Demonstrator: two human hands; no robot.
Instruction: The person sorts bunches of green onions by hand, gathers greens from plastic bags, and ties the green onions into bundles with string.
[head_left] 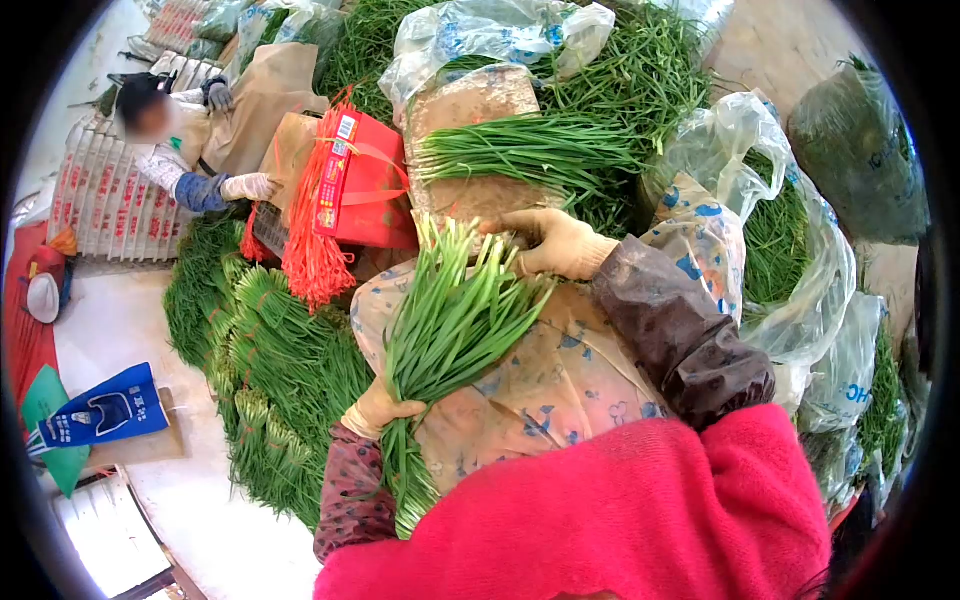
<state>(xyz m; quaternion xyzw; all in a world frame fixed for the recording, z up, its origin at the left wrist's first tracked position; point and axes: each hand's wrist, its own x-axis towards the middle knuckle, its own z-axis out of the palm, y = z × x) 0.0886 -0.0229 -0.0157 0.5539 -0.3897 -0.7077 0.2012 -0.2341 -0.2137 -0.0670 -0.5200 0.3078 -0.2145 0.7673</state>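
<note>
Bright pink top of the wearer fills the foreground. Beyond it, the gloved left hand is closed round the leafy part of a bunch of green stalks, held slanting above a patterned sheet. The gloved right hand is half curled at the pale ends; whether it pinches any, I cannot tell. With no tie visible on the bunch, a slack left grip could let stalks fan out and drop onto the sloping sheet; squeezing too hard could bruise the leaves.

Around this, from the left, come a pale floor, a blue printed packet, a co-worker, heaped bundles, red strings beside a red box, a soiled board bearing loose stalks, and clear plastic bags of greens.
</note>
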